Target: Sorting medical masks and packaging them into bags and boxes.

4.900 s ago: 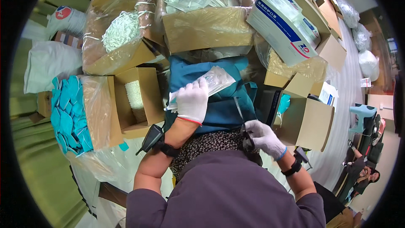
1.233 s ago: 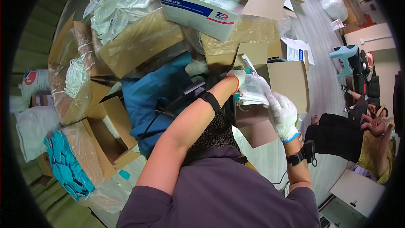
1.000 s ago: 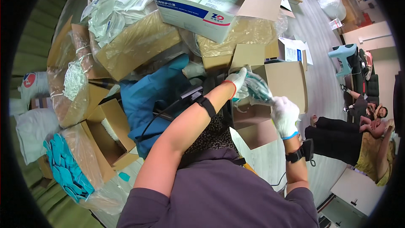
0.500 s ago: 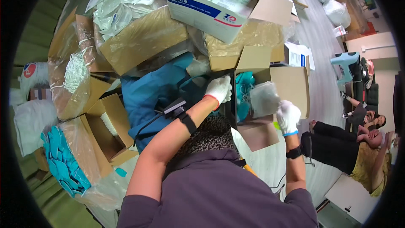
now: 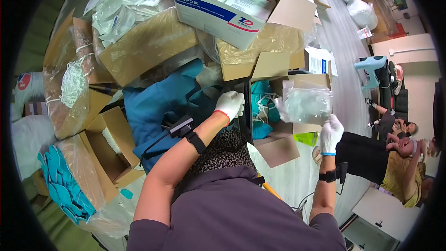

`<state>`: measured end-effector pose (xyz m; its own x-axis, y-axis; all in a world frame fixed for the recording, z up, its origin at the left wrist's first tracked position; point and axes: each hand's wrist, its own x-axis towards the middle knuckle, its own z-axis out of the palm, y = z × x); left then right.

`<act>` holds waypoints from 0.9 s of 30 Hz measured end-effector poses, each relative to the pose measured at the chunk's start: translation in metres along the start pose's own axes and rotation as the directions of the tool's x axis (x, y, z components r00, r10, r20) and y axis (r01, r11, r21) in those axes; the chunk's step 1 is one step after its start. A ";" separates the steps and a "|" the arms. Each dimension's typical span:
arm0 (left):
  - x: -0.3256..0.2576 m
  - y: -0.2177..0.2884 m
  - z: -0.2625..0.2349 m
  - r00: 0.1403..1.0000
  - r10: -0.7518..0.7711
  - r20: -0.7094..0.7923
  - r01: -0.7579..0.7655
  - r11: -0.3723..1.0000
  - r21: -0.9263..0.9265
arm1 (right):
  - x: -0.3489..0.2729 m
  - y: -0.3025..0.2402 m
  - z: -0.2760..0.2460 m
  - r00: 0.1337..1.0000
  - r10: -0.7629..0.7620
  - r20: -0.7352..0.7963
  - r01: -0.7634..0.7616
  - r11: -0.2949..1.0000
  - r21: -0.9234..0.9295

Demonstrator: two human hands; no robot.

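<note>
We're looking down w/ a worker in white gloves at a crowded packing bench. The right hand (image 5: pixel 331 134) is gripping a clear plastic bag (image 5: pixel 306 104) by its lower right corner, fingers pinched shut on the film, holding it up over an open cardboard box (image 5: pixel 304 81) at the bench's right side. The bag is showing pale, whitish contents, too blurred to tell apart. The left hand (image 5: pixel 231 104) is reaching fwd, fingers curled loosely, resting at the edge of a teal cloth (image 5: pixel 167 100) and just beside a heap of teal masks w/ white loops (image 5: pixel 261 107); we can't tell whether it's gripping anything. Both wrists are wearing black straps, the left w/ a small black device (image 5: pixel 179 126) and cable.

Round the worker, boxes are crowding in: a big white-and-blue carton (image 5: pixel 218 16) lying open at top centre w/ sealed packets inside, a cardboard box of wrapped white packets (image 5: pixel 134 32) to its left, and a plastic-lined box of white loops (image 5: pixel 74 83) at far left. A stack of flat teal pieces (image 5: pixel 60 186) is lying at lower left, beside a small open box (image 5: pixel 109 146). At the right rim, other people are sitting well apart from the bench
</note>
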<state>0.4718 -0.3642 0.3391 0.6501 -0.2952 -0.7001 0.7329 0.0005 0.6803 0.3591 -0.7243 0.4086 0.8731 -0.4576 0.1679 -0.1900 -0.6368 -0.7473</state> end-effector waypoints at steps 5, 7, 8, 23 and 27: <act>-0.003 -0.012 -0.001 0.997 0.069 0.044 -0.069 0.998 -0.008 | -0.011 -0.017 -0.014 0.885 0.463 -0.042 -0.414 0.827 0.379; -0.003 -0.012 0.000 0.997 0.028 0.071 -0.028 1.000 -0.005 | -0.018 0.008 -0.015 0.904 0.423 0.067 -0.383 0.727 0.570; -0.006 -0.008 0.001 0.998 0.014 0.069 -0.017 0.999 0.049 | -0.019 0.019 -0.012 0.899 0.423 0.113 -0.389 0.654 0.649; -0.076 0.067 0.072 0.541 0.827 0.152 -0.809 0.463 0.363 | -0.033 -0.026 0.012 0.951 0.286 0.121 -0.297 0.721 0.626; -0.080 0.060 0.076 0.672 0.709 0.214 -0.727 0.579 0.368 | -0.035 -0.034 0.014 0.972 0.203 0.119 -0.233 0.769 0.595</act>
<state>0.4485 -0.4130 0.4527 0.9136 -0.4025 0.0578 -0.1225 -0.1370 0.9830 0.3411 -0.6774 0.4189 0.8637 -0.4998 -0.0648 -0.0830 -0.0143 -0.9964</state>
